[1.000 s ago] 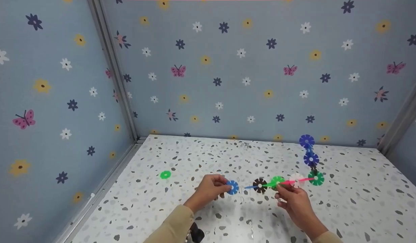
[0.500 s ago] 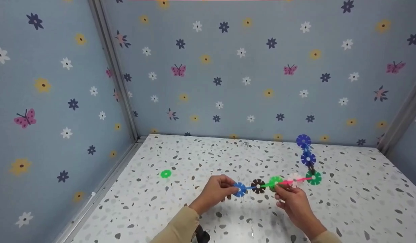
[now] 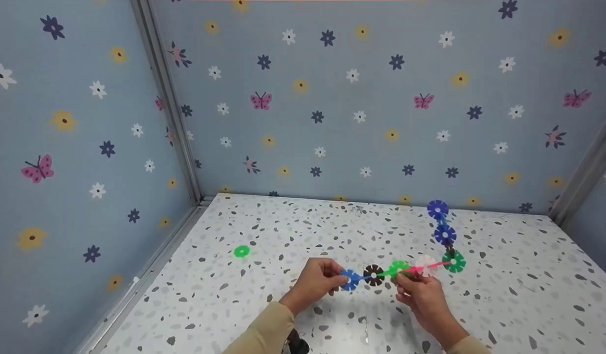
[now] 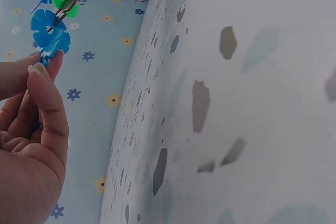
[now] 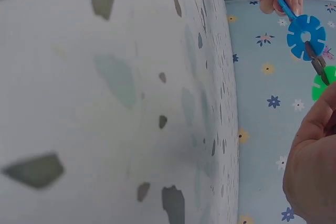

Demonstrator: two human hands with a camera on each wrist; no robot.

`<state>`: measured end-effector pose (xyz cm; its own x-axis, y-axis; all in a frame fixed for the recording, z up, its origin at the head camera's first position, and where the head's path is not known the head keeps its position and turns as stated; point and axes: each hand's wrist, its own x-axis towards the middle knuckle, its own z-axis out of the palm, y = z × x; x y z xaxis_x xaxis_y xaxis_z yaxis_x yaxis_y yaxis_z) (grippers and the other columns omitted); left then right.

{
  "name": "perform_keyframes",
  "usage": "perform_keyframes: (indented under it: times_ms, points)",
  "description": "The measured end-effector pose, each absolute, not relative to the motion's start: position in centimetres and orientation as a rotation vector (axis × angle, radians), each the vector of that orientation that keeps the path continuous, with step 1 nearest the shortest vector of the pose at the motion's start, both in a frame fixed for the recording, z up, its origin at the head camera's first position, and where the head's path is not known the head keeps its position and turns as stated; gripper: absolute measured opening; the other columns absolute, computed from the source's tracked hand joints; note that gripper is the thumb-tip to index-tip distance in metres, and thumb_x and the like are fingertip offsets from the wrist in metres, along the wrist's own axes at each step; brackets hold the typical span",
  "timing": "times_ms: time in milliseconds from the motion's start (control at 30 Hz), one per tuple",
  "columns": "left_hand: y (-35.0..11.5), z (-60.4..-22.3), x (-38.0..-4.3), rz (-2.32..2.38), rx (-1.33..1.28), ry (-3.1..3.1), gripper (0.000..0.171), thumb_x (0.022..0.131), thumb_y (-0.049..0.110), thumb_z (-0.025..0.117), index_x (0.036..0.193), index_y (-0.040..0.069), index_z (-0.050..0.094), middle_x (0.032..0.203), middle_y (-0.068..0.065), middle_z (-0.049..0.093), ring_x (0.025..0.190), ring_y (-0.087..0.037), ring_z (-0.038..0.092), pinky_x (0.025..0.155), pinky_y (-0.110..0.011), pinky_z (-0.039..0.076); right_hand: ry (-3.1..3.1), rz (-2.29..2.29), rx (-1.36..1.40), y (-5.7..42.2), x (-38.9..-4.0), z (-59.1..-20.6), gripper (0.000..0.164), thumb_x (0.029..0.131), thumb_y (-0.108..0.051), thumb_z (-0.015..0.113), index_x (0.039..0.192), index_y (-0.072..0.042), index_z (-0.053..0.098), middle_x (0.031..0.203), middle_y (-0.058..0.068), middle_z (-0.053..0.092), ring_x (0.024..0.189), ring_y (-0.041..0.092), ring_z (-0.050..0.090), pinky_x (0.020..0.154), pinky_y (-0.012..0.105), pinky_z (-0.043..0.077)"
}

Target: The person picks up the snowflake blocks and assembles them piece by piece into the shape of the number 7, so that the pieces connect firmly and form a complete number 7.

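Note:
My left hand (image 3: 316, 284) pinches a blue notched snowflake disc (image 3: 351, 280) between thumb and fingers. That disc meets an edge-on blue disc (image 5: 306, 35), seen face-on in the right wrist view, at the left end of a chain. Along the chain follow a black disc (image 3: 373, 275), a bright green disc (image 3: 399, 268), pink pieces, a pale disc (image 3: 426, 265) and a dark green disc (image 3: 453, 261). My right hand (image 3: 427, 299) pinches the chain near the bright green disc. From the dark green disc, the chain bends away toward the back wall, ending in dark blue discs (image 3: 445, 235).
A loose green disc (image 3: 242, 251) lies on the speckled white tabletop (image 3: 204, 295), left of my hands. Flower-patterned panels (image 3: 332, 98) enclose the table at the back and sides, with a metal post (image 3: 167, 98) at the left corner.
My left hand has moved right, bringing its blue disc from a gap away up against the chain's left end. The chain and right hand have shifted slightly left.

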<state>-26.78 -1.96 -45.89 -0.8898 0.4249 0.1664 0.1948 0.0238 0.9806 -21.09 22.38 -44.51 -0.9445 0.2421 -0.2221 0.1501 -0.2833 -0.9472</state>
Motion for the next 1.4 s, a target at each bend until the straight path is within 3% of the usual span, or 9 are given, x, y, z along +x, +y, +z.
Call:
perform_keyframes:
  times_ms: [367,533,600,733,867,1200,1400]
  points:
    - [-3.3,-45.7,-27.6,1.823,0.674,2.216,0.013,0.089,0.014,0.074,0.099,0.006,0.073,0.082,-0.005,0.072,0.063,-0.014,0.063,0.049,-0.022,0.044,-1.898,2.416,-0.506,22.8,-21.5,-44.6,0.015,0.096,-0.008,0.065,0.108,0.000,0.063,0.091,0.007,0.066,0.077,0.015,0.056,0.067,0.028,0.054]
    - [-4.7,-45.6,-29.0,1.753,0.701,2.284,0.020,0.090,0.015,0.073,0.107,0.005,0.071,0.094,-0.004,0.069,0.077,-0.017,0.062,0.063,-0.028,0.051,-1.866,2.450,-0.515,23.7,-21.4,-44.2,0.013,0.096,-0.009,0.065,0.107,-0.002,0.064,0.092,0.006,0.067,0.076,0.013,0.055,0.066,0.026,0.053]
    - [-5.7,-45.6,-29.8,1.713,0.721,2.347,0.022,0.090,0.014,0.072,0.109,0.004,0.070,0.097,-0.004,0.067,0.084,-0.016,0.060,0.073,-0.031,0.051,-1.876,2.452,-0.503,23.8,-21.4,-44.0,0.015,0.096,-0.010,0.065,0.108,-0.001,0.064,0.093,0.006,0.067,0.076,0.013,0.055,0.066,0.026,0.053]
    - [-7.9,-45.7,-31.3,1.599,0.724,2.494,0.025,0.089,0.014,0.072,0.110,0.001,0.069,0.094,-0.003,0.065,0.088,-0.017,0.057,0.079,-0.034,0.047,-1.905,2.420,-0.503,24.0,-21.3,-43.7,0.019,0.097,-0.009,0.064,0.113,0.001,0.060,0.093,0.006,0.066,0.076,0.014,0.055,0.065,0.027,0.053]
    - [-10.5,-45.9,-32.8,1.466,0.603,2.605,0.028,0.089,0.013,0.073,0.112,-0.001,0.067,0.088,-0.003,0.061,0.080,-0.019,0.055,0.073,-0.034,0.046,-1.921,2.393,-0.519,24.1,-21.2,-43.6,0.020,0.096,-0.009,0.065,0.112,0.001,0.060,0.093,0.007,0.067,0.076,0.015,0.056,0.065,0.027,0.052]
    - [-16.4,-46.3,-35.3,1.163,0.089,2.847,0.035,0.088,0.016,0.074,0.118,0.002,0.063,0.096,-0.009,0.057,0.075,-0.021,0.056,0.066,-0.037,0.048,-1.958,2.369,-0.565,24.4,-21.0,-43.5,0.024,0.094,-0.010,0.067,0.114,0.001,0.060,0.093,0.007,0.068,0.079,0.016,0.056,0.066,0.028,0.053]
    - [-18.8,-46.9,-35.6,1.098,-0.090,2.982,0.043,0.090,0.020,0.069,0.123,-0.005,0.059,0.119,-0.024,0.054,0.088,-0.029,0.060,0.080,-0.047,0.050,-1.947,2.390,-0.557,24.2,-21.0,-43.3,0.027,0.094,-0.010,0.067,0.117,0.002,0.059,0.095,0.008,0.068,0.078,0.016,0.055,0.065,0.027,0.052]
